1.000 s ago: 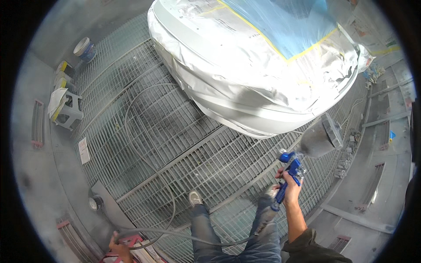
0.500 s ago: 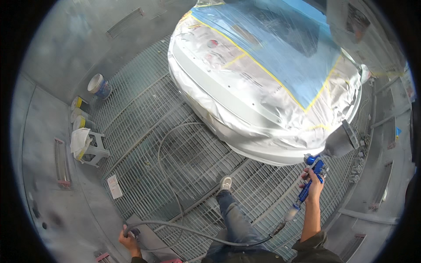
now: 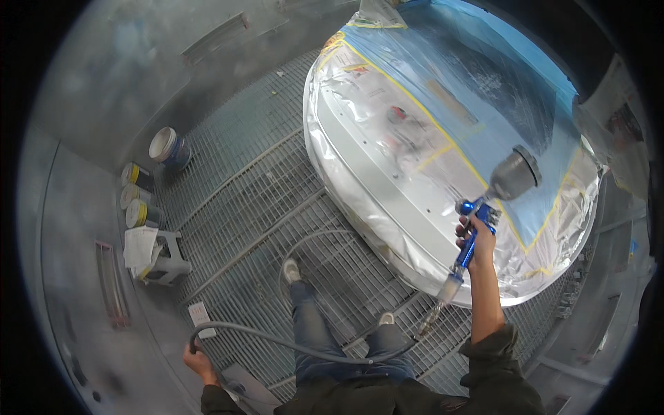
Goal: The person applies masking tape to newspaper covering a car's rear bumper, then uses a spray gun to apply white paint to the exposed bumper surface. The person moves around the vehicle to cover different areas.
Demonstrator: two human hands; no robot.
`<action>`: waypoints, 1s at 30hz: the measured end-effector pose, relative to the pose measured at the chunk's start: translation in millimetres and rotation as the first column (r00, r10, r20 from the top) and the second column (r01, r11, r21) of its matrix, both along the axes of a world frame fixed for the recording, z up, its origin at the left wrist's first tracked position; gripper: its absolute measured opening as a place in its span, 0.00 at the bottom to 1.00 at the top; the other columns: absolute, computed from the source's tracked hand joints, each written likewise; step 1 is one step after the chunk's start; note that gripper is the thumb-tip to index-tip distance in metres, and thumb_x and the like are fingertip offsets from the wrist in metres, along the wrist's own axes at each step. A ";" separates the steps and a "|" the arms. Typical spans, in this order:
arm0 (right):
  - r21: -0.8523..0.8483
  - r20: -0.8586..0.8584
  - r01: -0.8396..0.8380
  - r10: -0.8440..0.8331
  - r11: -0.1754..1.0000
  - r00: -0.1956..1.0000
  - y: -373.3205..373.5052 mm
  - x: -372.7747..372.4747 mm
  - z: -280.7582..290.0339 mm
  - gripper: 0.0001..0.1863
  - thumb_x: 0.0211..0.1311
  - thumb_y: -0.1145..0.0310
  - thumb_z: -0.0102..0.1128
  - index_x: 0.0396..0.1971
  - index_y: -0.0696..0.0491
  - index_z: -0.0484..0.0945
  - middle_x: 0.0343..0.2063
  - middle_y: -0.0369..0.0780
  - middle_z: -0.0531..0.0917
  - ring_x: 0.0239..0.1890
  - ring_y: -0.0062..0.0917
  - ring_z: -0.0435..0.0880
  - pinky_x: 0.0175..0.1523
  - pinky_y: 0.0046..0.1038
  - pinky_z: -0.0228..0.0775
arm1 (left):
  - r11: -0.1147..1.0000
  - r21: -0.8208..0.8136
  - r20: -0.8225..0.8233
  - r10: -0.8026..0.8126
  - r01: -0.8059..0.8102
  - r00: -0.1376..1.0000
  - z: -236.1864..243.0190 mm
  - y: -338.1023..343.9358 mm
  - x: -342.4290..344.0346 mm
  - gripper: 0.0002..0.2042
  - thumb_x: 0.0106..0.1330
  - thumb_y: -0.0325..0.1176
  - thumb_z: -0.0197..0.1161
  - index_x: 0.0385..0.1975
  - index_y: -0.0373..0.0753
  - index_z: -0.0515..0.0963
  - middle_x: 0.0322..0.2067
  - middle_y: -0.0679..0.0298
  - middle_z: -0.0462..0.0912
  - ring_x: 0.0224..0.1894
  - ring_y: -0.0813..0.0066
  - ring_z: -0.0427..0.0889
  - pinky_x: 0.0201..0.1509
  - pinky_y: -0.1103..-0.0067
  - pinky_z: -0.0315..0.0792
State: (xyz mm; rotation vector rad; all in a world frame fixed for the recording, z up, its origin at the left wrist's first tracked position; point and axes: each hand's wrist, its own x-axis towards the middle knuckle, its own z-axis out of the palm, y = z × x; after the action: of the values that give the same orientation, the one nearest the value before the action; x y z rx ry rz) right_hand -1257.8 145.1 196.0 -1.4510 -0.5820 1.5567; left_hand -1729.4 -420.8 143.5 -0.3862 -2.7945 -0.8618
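My right hand (image 3: 478, 238) is closed round the handle of a blue spray gun (image 3: 467, 250) with a grey paint cup (image 3: 515, 174) on top. The gun is held over the near part of a car covered in masking, above a bare white panel (image 3: 404, 190). From the gun's lower end a grey air hose (image 3: 297, 340) sags across in front of my legs to the left. There my left hand (image 3: 200, 363) grips the hose where it bends. Part of the left fingers is hidden behind the hose.
Blue film (image 3: 443, 90), paper and yellow tape cover the car. Along the left wall stand a white bucket (image 3: 164, 144), several cans (image 3: 142, 214) and a small stool (image 3: 169, 259) with a cloth or paper on it. The floor is metal grating (image 3: 235, 228); more hose lies on it.
My right hand has raised the spray gun up and leftward, from beside the car's edge to over the panel. My view has shifted, and both feet now show. The left hand keeps the hose.
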 end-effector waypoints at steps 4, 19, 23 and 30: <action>0.030 -0.055 -0.004 0.005 1.000 0.998 93.4 -128.7 -22.9 0.14 0.66 0.65 0.57 0.45 0.59 0.76 0.33 0.40 0.82 0.28 0.23 0.83 0.24 0.25 0.76 | 0.997 0.066 0.116 0.035 -0.043 0.993 -60.8 46.7 -117.8 0.14 0.72 0.32 0.59 0.26 0.28 0.77 0.17 0.64 0.71 0.25 0.78 0.67 0.29 0.74 0.65; -0.039 -0.061 -0.025 0.022 0.999 0.998 333.4 -500.7 -60.6 0.13 0.67 0.70 0.54 0.43 0.65 0.73 0.30 0.44 0.82 0.27 0.27 0.83 0.28 0.28 0.81 | 0.995 -0.076 0.301 0.078 -0.058 0.950 -58.9 185.7 -414.0 0.20 0.70 0.41 0.60 0.25 0.27 0.73 0.18 0.67 0.65 0.24 0.74 0.60 0.29 0.71 0.55; -0.019 -0.077 -0.043 0.042 0.999 0.996 369.7 -515.7 -55.8 0.12 0.67 0.70 0.54 0.42 0.65 0.72 0.30 0.44 0.82 0.26 0.28 0.83 0.27 0.28 0.81 | 0.993 -0.116 0.408 0.034 0.015 0.912 -34.6 219.4 -429.1 0.14 0.65 0.34 0.59 0.34 0.25 0.79 0.25 0.56 0.79 0.30 0.65 0.72 0.38 0.69 0.69; -0.057 -0.137 -0.009 0.001 0.998 0.991 373.8 -519.7 -58.7 0.10 0.66 0.70 0.55 0.38 0.62 0.71 0.26 0.41 0.78 0.22 0.22 0.77 0.19 0.20 0.68 | 0.976 -0.115 0.349 -0.134 0.184 0.928 -54.3 236.4 -473.1 0.18 0.69 0.39 0.60 0.25 0.28 0.72 0.19 0.64 0.67 0.25 0.73 0.62 0.30 0.71 0.57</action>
State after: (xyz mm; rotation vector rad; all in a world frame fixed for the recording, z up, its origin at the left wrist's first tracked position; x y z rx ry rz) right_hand -1777.5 518.9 137.3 -1.3730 -0.4639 1.6742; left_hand -2202.5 -184.4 89.2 -0.5420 -3.1955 -0.8276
